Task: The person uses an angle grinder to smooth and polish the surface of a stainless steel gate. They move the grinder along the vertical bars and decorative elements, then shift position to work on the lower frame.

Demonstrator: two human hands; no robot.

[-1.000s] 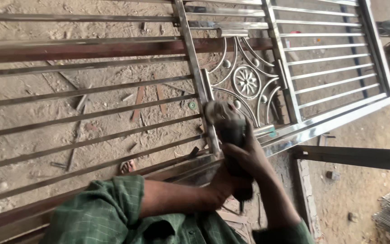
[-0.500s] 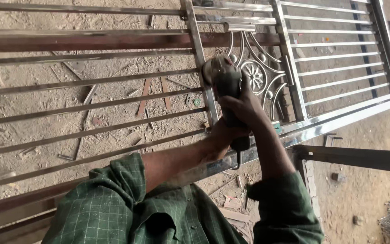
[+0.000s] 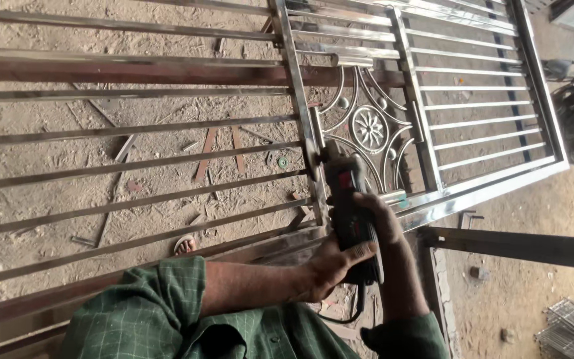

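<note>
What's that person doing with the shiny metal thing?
A person in a green checked shirt grips a dark handheld power tool with both hands: the left hand wraps its rear body, the right hand covers its side. The tool's head presses against an upright bar of a shiny steel gate lying flat above sandy ground. A flower-shaped ornament sits in the gate just past the tool.

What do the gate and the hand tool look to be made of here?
Gate: polished metal, likely stainless steel; its bars are bright and mirror-like.
Beam under it: duller, brownish metal, possibly rusted steel.
Grinder, gripped by the left hand and right hand: dark matte body, probably plastic, with a red patch; its working end is hidden against the gate.
</note>
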